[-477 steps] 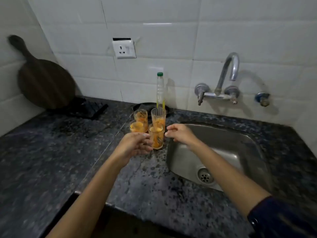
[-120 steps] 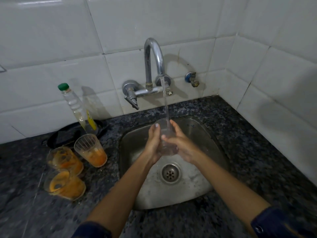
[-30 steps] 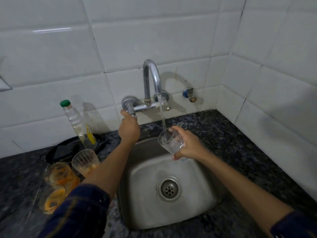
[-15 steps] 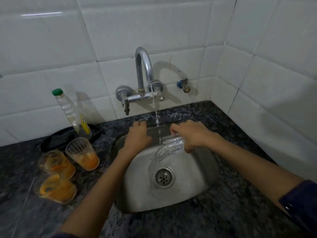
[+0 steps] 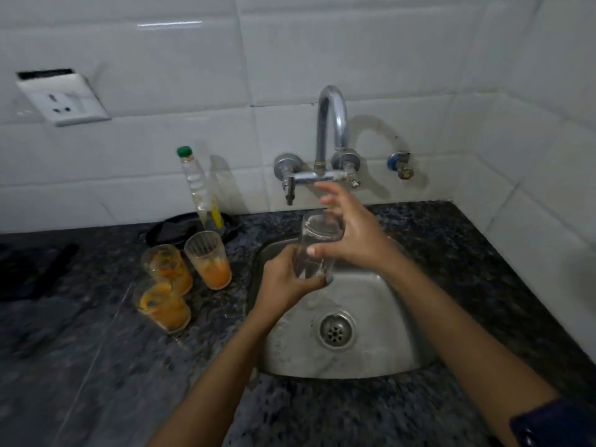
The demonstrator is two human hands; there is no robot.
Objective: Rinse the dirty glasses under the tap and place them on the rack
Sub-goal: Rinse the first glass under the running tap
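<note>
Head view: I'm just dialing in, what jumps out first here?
A clear glass held over the sink below the tap: the left hand grips its base and the right hand holds its upper part. Next, three orange-stained glasses clustered on the dark counter left of the sink. Behind them stands a green-capped bottle against the white tiles.

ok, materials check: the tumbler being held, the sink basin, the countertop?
Held tumbler: clear and see-through, the hands showing through its wall; glass by the look, though clear plastic can't be ruled out. Sink basin: brushed stainless steel, dull grey metallic sheen with water marks. Countertop: polished dark stone, likely granite, black with pale speckles and a soft gloss.
</note>
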